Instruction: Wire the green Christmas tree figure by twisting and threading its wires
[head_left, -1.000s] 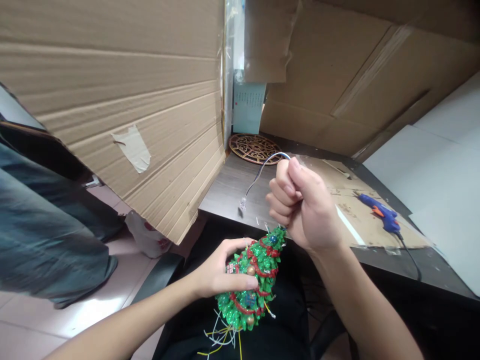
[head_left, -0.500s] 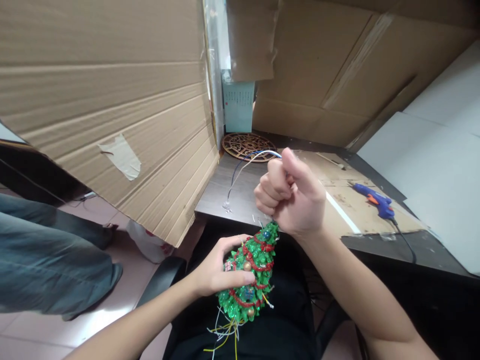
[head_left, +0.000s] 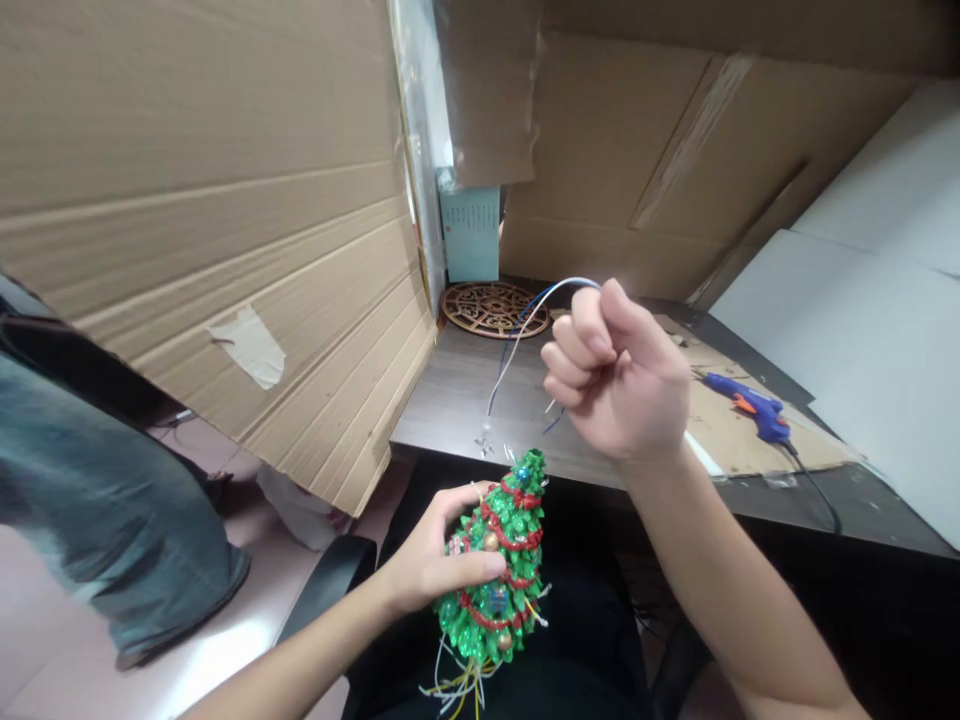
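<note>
My left hand [head_left: 442, 560] grips a small green Christmas tree [head_left: 517, 540] with red garlands and gold and blue balls, tilted over my lap. White and yellow wires [head_left: 469, 680] trail from its base. Above and to the right of the treetop, my right hand [head_left: 619, 370] is closed around thin white and blue wires [head_left: 544, 295]. They arch left from the fist and hang down to a small clear piece [head_left: 484, 438] over the table edge. Short wire ends stick out below the fist, apart from the treetop.
A round openwork trivet [head_left: 495, 310] lies on the dark table [head_left: 442, 400]. At the right, a blue glue gun [head_left: 750, 405] rests on cardboard [head_left: 814, 445]. Cardboard walls [head_left: 300, 230] enclose the table; a person's jeans-clad leg [head_left: 142, 530] is at the left.
My right hand has moved right, away from the treetop, carrying the wires. Their lower ends now show below my fist. My left hand still holds the tree.
</note>
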